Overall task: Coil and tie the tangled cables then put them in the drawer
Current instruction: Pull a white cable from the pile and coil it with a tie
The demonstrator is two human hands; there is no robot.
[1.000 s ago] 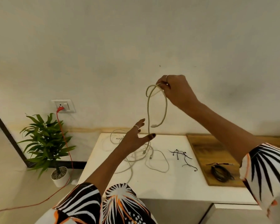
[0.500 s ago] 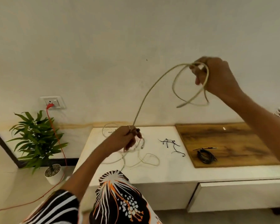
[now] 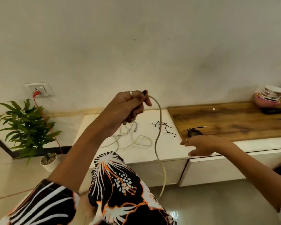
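One beige cable point(image 3: 157, 138) hangs near-vertical from left hand point(image 3: 128, 106) tight grip; right hand point(image 3: 199, 146) loose, holding nothing

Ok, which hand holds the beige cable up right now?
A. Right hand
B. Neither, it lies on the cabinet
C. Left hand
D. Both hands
C: the left hand grips the beige cable, which hangs from it, while the right hand is apart from it, fingers extended.
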